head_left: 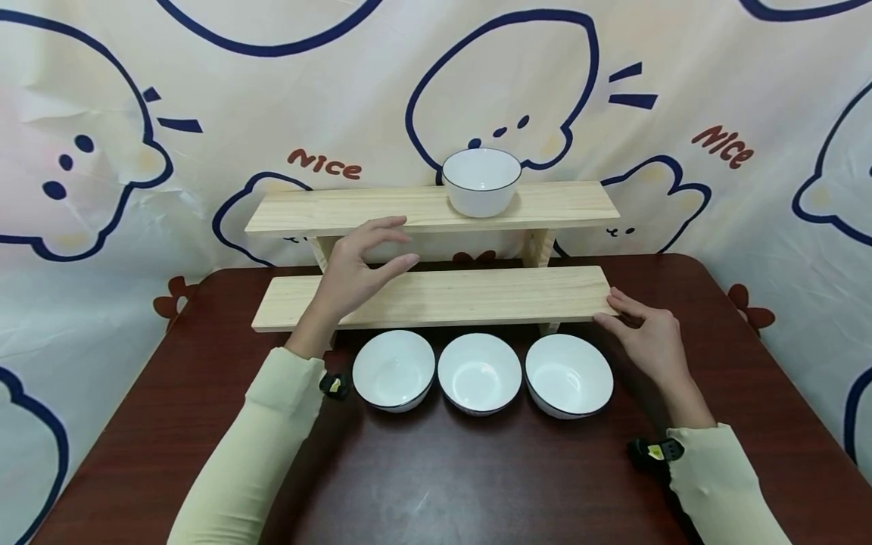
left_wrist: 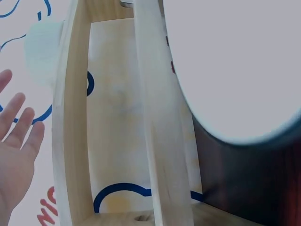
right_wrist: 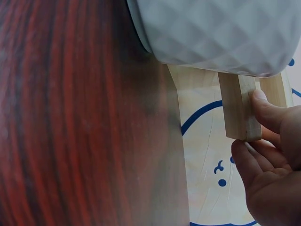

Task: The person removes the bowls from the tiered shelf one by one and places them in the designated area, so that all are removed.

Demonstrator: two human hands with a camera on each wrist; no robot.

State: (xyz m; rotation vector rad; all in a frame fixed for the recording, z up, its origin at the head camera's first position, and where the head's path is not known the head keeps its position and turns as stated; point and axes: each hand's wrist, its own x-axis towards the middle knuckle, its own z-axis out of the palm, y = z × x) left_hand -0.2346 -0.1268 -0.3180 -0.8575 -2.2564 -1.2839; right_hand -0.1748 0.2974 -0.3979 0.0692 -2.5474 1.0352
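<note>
My left hand (head_left: 357,265) is raised in front of the two-tier wooden shelf, fingers spread and holding nothing. In the left wrist view that hand (left_wrist: 16,141) shows beside the upper board (left_wrist: 75,113). My right hand (head_left: 647,337) grips the right end of the lower board (head_left: 443,297); the right wrist view shows its thumb (right_wrist: 265,110) on the board's edge and its fingers around the end. A white bowl with a dark rim (head_left: 481,189) stands on the upper board. Below the lower board, a left bowl (head_left: 393,369), a middle bowl (head_left: 480,372) and a right bowl (head_left: 568,375) stand in a row.
The shelf stands on a dark reddish-brown table (head_left: 436,484), near its far edge. Behind it hangs a pale curtain (head_left: 381,98) with blue cartoon outlines. The right bowl's faceted outer side (right_wrist: 221,37) fills the top of the right wrist view.
</note>
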